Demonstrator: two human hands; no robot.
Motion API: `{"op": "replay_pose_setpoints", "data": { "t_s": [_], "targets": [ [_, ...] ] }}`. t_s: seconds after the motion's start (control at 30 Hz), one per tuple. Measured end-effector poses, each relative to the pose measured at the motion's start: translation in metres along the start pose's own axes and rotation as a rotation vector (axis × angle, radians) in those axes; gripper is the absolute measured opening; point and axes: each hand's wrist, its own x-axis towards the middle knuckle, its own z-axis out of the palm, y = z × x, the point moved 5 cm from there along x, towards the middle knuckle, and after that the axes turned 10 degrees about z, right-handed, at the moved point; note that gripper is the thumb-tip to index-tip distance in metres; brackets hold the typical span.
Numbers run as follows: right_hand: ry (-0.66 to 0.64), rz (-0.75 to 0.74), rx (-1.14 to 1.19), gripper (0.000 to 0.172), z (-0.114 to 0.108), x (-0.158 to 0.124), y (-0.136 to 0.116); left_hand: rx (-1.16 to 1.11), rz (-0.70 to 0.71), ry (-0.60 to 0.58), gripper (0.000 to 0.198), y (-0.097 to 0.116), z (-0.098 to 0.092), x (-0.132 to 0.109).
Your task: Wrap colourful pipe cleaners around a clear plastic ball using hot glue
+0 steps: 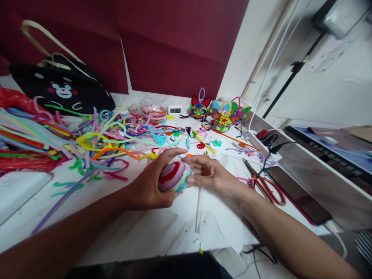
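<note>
A rounded ball wound from pipe cleaners (pixel 174 176), striped purple, red, yellow and turquoise, is held above the white table. My left hand (pixel 158 186) wraps around its left side, thumb beneath and fingers over the far side. On the right end of the ball, the thumb and fingers of my right hand (pixel 205 172) pinch at the turquoise edge; whether a loose strand lies between them I cannot make out. Loose pipe cleaners (pixel 110 135) are heaped beyond my left hand. Orange-handled scissors (pixel 264 186) lie right of my right wrist.
Finished pipe-cleaner ornaments with pointed ears (pixel 200 108) stand at the back beside a small digital clock (pixel 174 110). A black bag (pixel 64 87) leans at the back left. A phone (pixel 299 193) charges at the right, near a power strip (pixel 266 141). A white box (pixel 21 192) sits left.
</note>
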Motion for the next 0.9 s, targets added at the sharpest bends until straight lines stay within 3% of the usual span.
{"op": "replay_pose_setpoints", "data": {
  "t_s": [0.27, 0.47, 0.57, 0.7, 0.9],
  "targets": [
    [0.044, -0.053, 0.029, 0.051, -0.001, -0.005, -0.007, -0.175, -0.005, 0.014, 0.095, -0.001, 0.000, 0.001],
    [0.153, -0.089, -0.017, 0.055, -0.004, -0.008, -0.013, -0.207, -0.125, 0.028, 0.098, -0.010, -0.002, -0.001],
    [0.195, -0.117, -0.030, 0.057, -0.006, -0.007, -0.013, -0.146, -0.199, 0.057, 0.091, -0.014, -0.004, -0.001],
    [0.230, -0.141, -0.041, 0.060, -0.006, -0.005, -0.010, -0.034, -0.201, 0.007, 0.072, -0.014, -0.004, 0.000],
    [0.266, -0.142, -0.085, 0.060, -0.004, -0.006, -0.006, -0.046, -0.240, 0.004, 0.057, -0.012, -0.002, 0.000]
  ]
}}
